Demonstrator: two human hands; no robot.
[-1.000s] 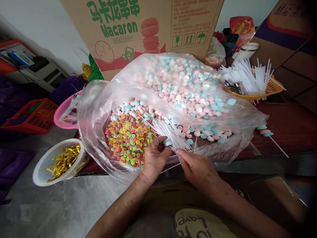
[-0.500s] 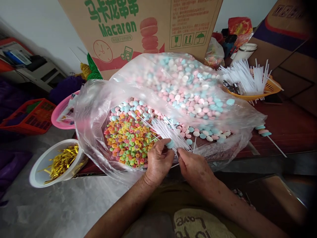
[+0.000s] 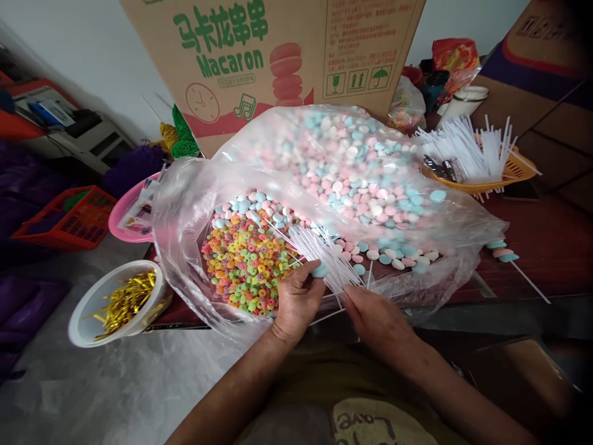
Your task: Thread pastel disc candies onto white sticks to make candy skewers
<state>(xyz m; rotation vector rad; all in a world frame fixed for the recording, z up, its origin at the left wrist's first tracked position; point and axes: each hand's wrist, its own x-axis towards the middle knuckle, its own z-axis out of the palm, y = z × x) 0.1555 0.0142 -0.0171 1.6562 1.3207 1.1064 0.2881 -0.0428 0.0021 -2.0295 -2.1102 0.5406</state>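
Observation:
A pale blue candy disc [image 3: 320,269] is pinched between the thumb and forefinger of my left hand [image 3: 299,303], just above the edge of the candy pile. My right hand [image 3: 377,318] is closed at the lower ends of a bundle of white sticks [image 3: 324,253], with its fingertips on a stick there; the other fingers are curled underneath, partly hidden. Ring-shaped sugared gummies [image 3: 250,259] lie left of the sticks. Pink, white and blue candy discs [image 3: 361,185] fill the clear plastic bag [image 3: 185,198] behind.
A white tub of gold twist ties [image 3: 125,303] stands at the left edge. At right are a yellow basket of sticks [image 3: 482,179] and a skewer of candy discs [image 3: 504,253]. A large cardboard box [image 3: 296,37] stands behind, a pink basket [image 3: 127,216] left.
The whole view has shifted slightly right. My right hand has drawn a little to the right, away from my left hand, which keeps its pinch on the blue disc.

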